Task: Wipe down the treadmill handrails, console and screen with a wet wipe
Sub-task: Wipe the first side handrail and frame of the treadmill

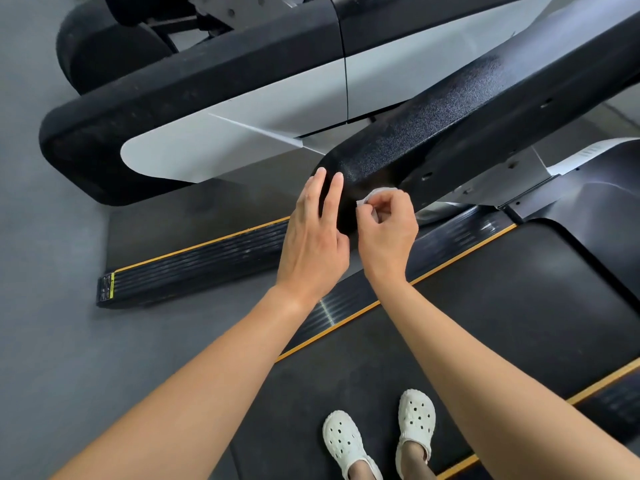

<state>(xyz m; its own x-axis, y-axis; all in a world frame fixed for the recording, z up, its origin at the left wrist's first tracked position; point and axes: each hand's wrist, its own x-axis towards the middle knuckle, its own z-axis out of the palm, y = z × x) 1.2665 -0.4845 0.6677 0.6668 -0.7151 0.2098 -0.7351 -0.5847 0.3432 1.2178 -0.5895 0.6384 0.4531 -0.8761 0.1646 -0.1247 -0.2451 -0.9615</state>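
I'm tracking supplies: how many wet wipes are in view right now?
1. The wet wipe is bunched in the right hand, at the end of the black handrail. The left hand, fingers flat on that handrail, holds none. No pack shows.

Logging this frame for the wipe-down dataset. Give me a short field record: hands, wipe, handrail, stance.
left hand: fingers straight, resting on the handrail end
right hand: pinches the wet wipe at the same end
wet wipe: white, bunched, mostly hidden by the fingers
handrail: black, textured
stance: white clogs on the treadmill belt
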